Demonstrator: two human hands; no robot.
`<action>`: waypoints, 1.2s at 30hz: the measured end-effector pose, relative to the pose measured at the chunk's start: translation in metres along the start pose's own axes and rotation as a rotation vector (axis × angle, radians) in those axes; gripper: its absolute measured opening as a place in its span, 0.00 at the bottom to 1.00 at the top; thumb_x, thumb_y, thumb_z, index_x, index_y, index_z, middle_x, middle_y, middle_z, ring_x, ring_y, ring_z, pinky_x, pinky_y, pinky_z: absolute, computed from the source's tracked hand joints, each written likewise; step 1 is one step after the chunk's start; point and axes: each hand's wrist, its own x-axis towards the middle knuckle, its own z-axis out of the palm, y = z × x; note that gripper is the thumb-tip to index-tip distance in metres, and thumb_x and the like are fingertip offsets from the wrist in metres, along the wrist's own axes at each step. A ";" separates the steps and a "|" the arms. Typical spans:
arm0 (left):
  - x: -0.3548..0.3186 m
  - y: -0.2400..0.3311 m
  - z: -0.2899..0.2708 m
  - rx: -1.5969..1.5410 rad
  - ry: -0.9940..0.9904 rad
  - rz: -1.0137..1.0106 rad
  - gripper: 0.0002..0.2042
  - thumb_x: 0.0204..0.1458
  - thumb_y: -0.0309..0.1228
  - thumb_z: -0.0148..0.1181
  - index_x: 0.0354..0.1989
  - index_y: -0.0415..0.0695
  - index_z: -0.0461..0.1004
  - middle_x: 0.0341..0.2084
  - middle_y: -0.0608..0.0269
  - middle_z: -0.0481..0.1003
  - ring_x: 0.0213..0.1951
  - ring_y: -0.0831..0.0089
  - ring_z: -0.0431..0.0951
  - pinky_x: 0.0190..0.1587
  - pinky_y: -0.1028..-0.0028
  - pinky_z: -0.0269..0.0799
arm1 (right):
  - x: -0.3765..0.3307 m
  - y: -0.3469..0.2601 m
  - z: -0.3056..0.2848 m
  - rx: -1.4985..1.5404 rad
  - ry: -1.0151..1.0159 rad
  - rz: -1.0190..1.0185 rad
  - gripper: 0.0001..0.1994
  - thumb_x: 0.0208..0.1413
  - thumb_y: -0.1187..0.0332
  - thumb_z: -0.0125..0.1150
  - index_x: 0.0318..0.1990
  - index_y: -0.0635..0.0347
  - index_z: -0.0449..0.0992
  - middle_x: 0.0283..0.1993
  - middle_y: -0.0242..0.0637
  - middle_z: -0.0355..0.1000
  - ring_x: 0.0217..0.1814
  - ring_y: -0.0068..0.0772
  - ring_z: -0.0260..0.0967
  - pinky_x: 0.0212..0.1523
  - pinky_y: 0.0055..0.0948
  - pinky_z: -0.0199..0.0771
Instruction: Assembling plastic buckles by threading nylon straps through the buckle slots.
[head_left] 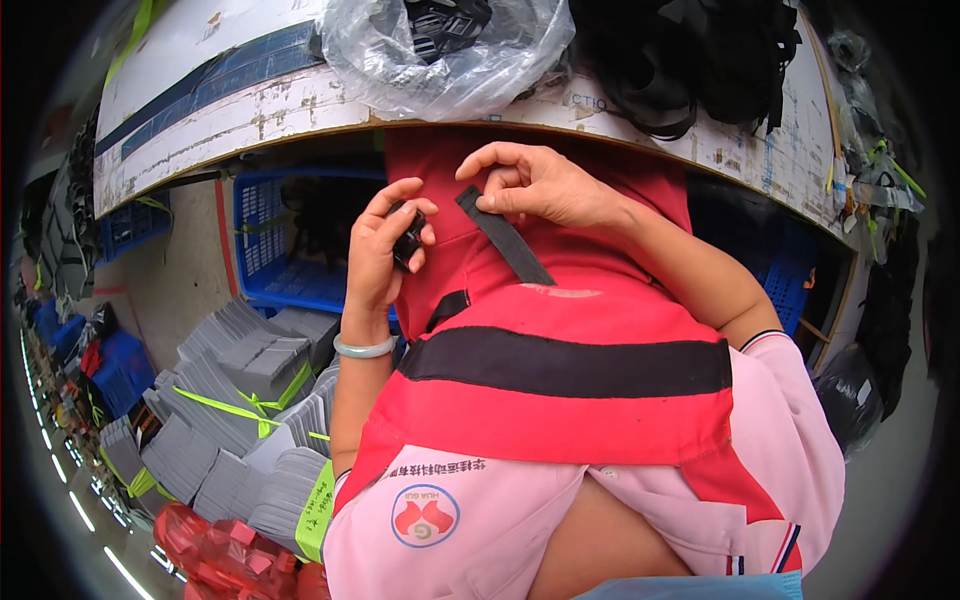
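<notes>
My left hand (378,245), wearing a pale bangle on its wrist, is closed around a small black plastic buckle (408,240). Its fingers cover part of the buckle, so the full shape is hidden. To its right, my right hand (550,188) pinches the upper end of a short black webbing strap (508,238) between thumb and forefinger. The strap slants down over my red apron (560,415), and its lower end is near the apron's fold. Buckle and strap are apart.
Ahead is a worn white worktable (260,125) with a clear plastic bag (350,60) of black pieces and a heap of black straps (680,65). A blue crate (255,235) sits below it. Bundled grey sheets (215,400) and red plastic bags (225,550) are on my left.
</notes>
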 end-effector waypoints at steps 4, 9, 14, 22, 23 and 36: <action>0.003 -0.005 0.011 0.083 0.003 0.000 0.15 0.61 0.25 0.50 0.55 0.36 0.67 0.37 0.56 0.76 0.26 0.78 0.75 0.15 0.85 0.66 | 0.003 0.007 -0.001 0.022 -0.058 -0.019 0.19 0.57 0.71 0.61 0.55 0.62 0.68 0.31 0.26 0.72 0.34 0.15 0.70 0.36 0.19 0.71; 0.004 0.007 0.021 0.076 0.017 0.118 0.17 0.63 0.27 0.48 0.59 0.38 0.65 0.44 0.52 0.76 0.25 0.79 0.74 0.16 0.86 0.66 | 0.004 0.007 0.003 -0.749 -0.039 -0.149 0.11 0.60 0.68 0.59 0.47 0.62 0.75 0.36 0.31 0.73 0.36 0.18 0.68 0.37 0.21 0.71; -0.002 0.015 0.042 0.189 -0.070 0.207 0.18 0.65 0.31 0.45 0.61 0.40 0.65 0.51 0.53 0.74 0.25 0.83 0.74 0.16 0.88 0.66 | 0.007 0.001 0.017 -0.219 0.072 -0.043 0.13 0.61 0.62 0.58 0.44 0.63 0.76 0.33 0.31 0.74 0.31 0.16 0.69 0.34 0.18 0.72; 0.013 0.012 0.061 0.193 -0.149 0.134 0.15 0.62 0.27 0.50 0.56 0.39 0.70 0.44 0.59 0.77 0.26 0.85 0.74 0.20 0.87 0.65 | -0.009 -0.011 -0.002 -0.203 0.167 -0.088 0.10 0.60 0.65 0.59 0.37 0.64 0.77 0.27 0.30 0.73 0.26 0.15 0.65 0.28 0.17 0.66; 0.015 0.007 0.059 0.364 -0.183 0.139 0.14 0.61 0.26 0.53 0.54 0.39 0.72 0.40 0.62 0.78 0.27 0.86 0.73 0.23 0.87 0.66 | -0.013 -0.012 -0.007 -0.367 0.165 -0.171 0.09 0.59 0.66 0.60 0.36 0.64 0.77 0.27 0.30 0.74 0.27 0.15 0.65 0.30 0.19 0.67; 0.043 -0.032 0.063 -0.528 -0.526 -0.478 0.18 0.65 0.41 0.44 0.49 0.36 0.67 0.32 0.57 0.73 0.27 0.70 0.75 0.15 0.80 0.66 | -0.080 -0.058 -0.066 -1.510 0.750 -0.709 0.11 0.46 0.73 0.62 0.40 0.53 0.77 0.46 0.33 0.71 0.50 0.40 0.67 0.53 0.39 0.65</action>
